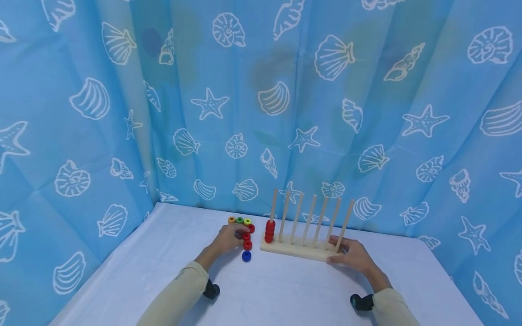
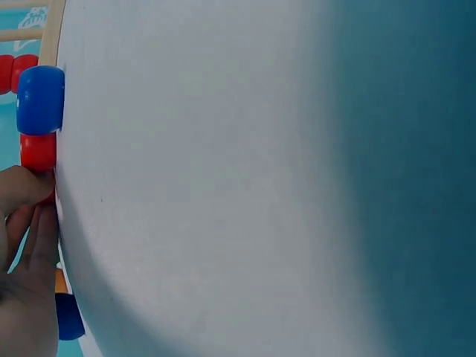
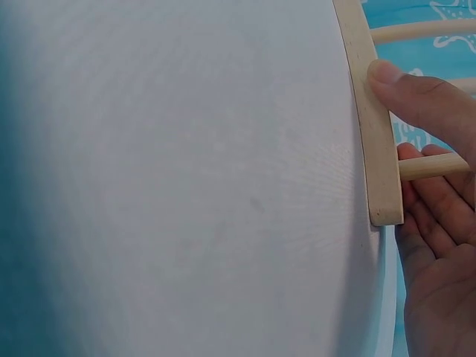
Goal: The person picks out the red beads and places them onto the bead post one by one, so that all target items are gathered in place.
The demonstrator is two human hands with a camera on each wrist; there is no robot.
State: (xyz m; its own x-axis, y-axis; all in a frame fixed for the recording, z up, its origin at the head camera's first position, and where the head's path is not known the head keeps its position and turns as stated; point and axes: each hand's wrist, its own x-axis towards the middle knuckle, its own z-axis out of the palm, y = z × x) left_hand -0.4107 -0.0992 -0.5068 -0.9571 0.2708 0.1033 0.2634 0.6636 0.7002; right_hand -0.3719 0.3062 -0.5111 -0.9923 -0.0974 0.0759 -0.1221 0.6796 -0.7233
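Peg rack (image 1: 299, 249): pale unfinished wood, a flat oblong base with seven slim round dowels standing in a row; sits toward the far edge of the table, right of centre.
Loaded peg: only the leftmost dowel carries anything, a short stack of red rings (image 1: 269, 231), about three; the other six dowels are bare.
Loose rings: a cluster lies on the table just left of the rack's left end. A blue ring (image 1: 246, 256) lies nearest the front edge, a red ring (image 1: 247, 245) behind it, more red behind that, then orange, green and yellow at the far side. All are small, glossy, rounded beads with a centre hole.
Progress, as judged: early stage; one peg partly filled, at least seven rings off the rack.
Left hand (image 1: 229, 238): rests on the table against the loose cluster, fingers curled at a red ring; the left wrist view shows fingertips touching it, but whether it is truly pinched I cannot tell.
Right hand (image 1: 354, 255): steadies the rack's right end, thumb (image 3: 416, 93) pressed on the base's front face, fingers behind the base around the last dowel, gently bent.
Table (image 1: 285, 294): white cloth cover, smooth, faint weave.
Backdrop (image 1: 122, 113): blue fabric, white shell and starfish print, creased.
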